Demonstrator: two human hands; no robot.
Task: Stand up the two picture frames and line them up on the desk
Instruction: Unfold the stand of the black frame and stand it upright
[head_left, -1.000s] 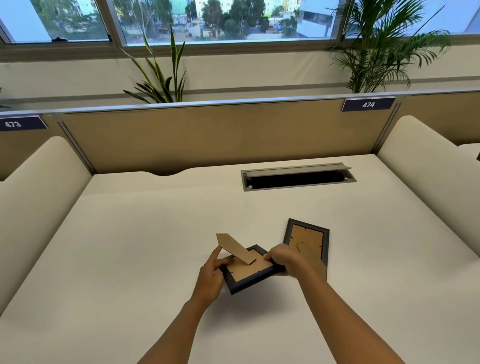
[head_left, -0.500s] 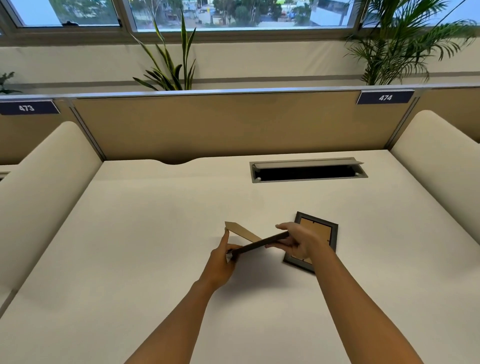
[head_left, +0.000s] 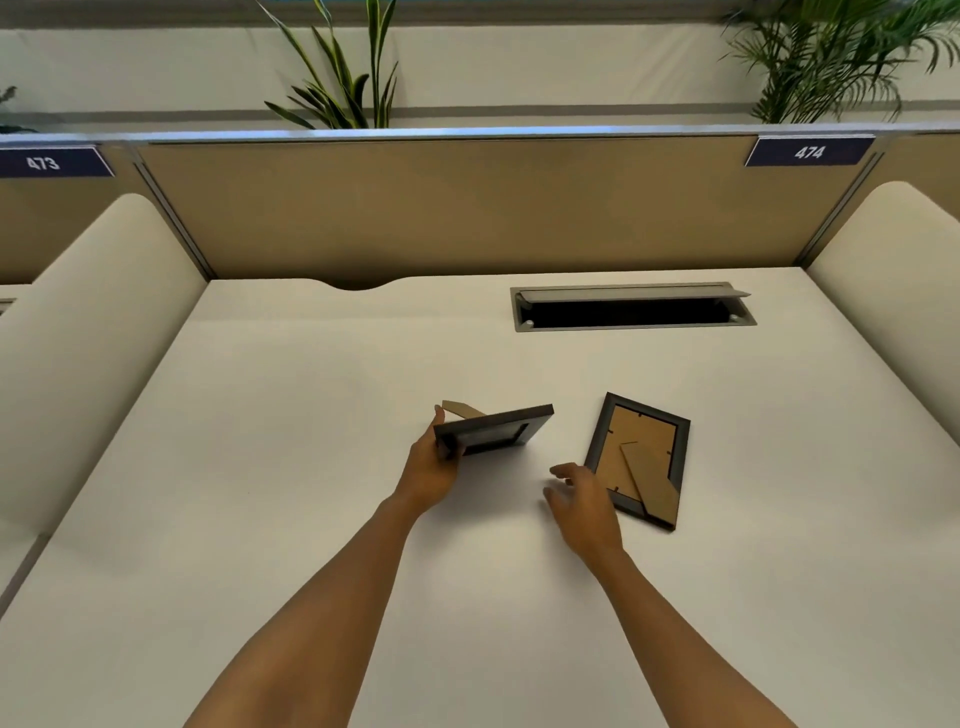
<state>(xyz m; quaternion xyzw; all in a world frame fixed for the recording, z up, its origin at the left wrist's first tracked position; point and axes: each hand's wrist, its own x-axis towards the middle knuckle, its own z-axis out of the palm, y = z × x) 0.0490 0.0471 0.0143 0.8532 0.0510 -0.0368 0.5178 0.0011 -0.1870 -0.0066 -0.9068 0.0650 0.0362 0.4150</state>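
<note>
A small black picture frame (head_left: 498, 431) is tilted up with its front toward me, its brown cardboard stand (head_left: 460, 409) sticking out behind its top left. My left hand (head_left: 434, 467) grips the frame's left end. A second black frame (head_left: 641, 457) lies face down on the white desk (head_left: 311, 467) to the right, its brown backing and folded stand showing. My right hand (head_left: 582, 499) hovers with fingers apart just left of that lying frame, holding nothing.
An open grey cable slot (head_left: 631, 307) sits in the desk at the back right. A tan divider panel (head_left: 467, 208) closes the far edge. Cream padded side walls (head_left: 93, 332) flank the desk. Plants (head_left: 343, 78) stand behind the divider.
The first frame has been turned from back-up to front facing me and moved left. My right hand has let go of it and dropped toward the second frame.
</note>
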